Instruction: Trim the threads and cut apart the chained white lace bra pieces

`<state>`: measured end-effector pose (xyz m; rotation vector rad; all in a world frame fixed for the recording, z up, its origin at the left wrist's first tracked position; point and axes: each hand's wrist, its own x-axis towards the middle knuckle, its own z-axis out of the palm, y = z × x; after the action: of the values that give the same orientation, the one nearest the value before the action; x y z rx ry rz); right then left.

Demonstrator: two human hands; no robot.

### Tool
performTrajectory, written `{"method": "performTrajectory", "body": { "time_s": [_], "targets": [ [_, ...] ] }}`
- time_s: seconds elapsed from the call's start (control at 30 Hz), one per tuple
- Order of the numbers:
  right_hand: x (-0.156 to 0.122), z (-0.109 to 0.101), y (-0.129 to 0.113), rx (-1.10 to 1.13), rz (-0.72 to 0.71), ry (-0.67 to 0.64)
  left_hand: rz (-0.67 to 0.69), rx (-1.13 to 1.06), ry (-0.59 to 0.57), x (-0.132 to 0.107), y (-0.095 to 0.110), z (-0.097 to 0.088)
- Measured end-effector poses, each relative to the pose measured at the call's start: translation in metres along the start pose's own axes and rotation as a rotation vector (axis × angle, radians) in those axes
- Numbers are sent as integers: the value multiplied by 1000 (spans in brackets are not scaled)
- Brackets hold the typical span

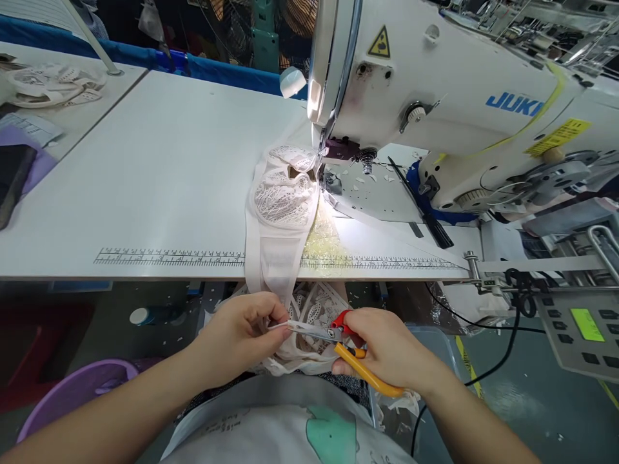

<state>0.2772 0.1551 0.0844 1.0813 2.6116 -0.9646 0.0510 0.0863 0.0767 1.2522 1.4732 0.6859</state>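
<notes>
Between thumb and fingers, my left hand (244, 332) pinches the edge of a white strip just below the table's front edge. My right hand (384, 341) grips scissors (360, 366) with red and orange handles. Their blades point left and reach the pinched edge; whether they are cutting I cannot tell. A white lace bra (285, 203) lies on the table beside the sewing machine's needle area and hangs over the front edge toward my left hand. More white lace fabric (314, 316) lies gathered in my lap, partly behind both hands.
The white JUKI sewing machine (435, 84) stands at the right. A black-handled tool (430, 219) lies on its bed. Along the table's front runs a printed ruler (169, 258). A control panel (580, 328) hangs at right. A dark phone (14, 180) and lace pieces (55, 84) lie at left.
</notes>
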Motion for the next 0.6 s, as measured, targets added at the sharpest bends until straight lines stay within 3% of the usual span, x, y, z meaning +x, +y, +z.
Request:
{"method": "performTrajectory", "body": {
  "time_s": [0.27, 0.6],
  "targets": [
    [-1, -1, -1, -10, 26, -19, -27, 50, -25, 1, 2, 0],
    [-2, 0, 0, 3, 19, -19, -54, -74, -76, 3, 0, 1]
  ]
}}
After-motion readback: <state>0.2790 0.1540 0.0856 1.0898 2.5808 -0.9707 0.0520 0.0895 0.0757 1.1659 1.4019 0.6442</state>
